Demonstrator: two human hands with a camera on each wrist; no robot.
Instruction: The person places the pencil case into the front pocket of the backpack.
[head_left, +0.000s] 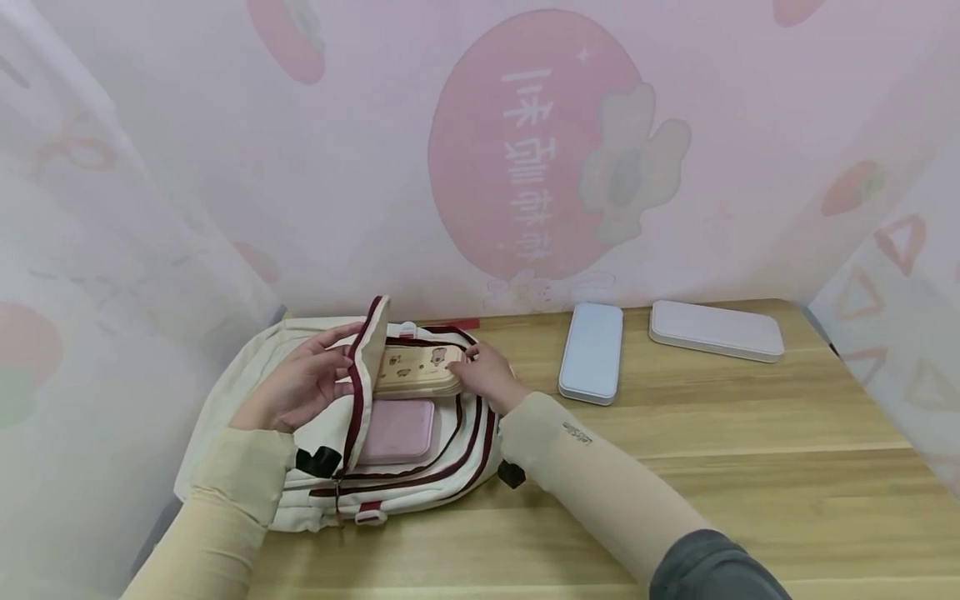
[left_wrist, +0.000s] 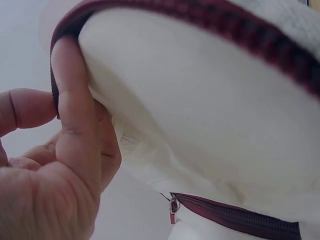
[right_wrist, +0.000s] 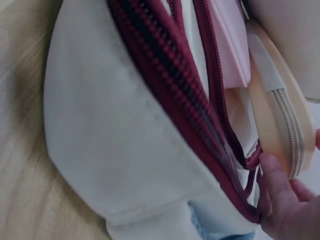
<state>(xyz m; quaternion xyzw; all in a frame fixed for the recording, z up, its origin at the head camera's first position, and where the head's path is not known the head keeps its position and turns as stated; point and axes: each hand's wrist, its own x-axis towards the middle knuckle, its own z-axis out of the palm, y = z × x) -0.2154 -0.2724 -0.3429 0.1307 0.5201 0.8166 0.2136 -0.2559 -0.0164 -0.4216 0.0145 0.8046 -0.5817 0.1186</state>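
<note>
A cream backpack (head_left: 232, 392) with dark red zippers lies on the table, its front pocket unzipped. My left hand (head_left: 311, 383) pinches the edge of the pocket flap (left_wrist: 190, 90) between thumb and fingers and holds it raised. At the pocket's right end, my right hand (head_left: 491, 377) grips the end of a yellow pencil case (head_left: 412, 372) printed with small cartoon figures. A zipper runs along that case's side in the right wrist view. Beside it in the pocket lies a pink case (head_left: 397, 429), partly covered by the flap.
Right of the backpack, a light blue case (head_left: 591, 350) lies on the wooden table (head_left: 712, 467). A pale lilac-white case (head_left: 716, 332) is farther right near the back edge. Printed pink-and-white cloth (head_left: 360, 167) hangs behind and at the sides.
</note>
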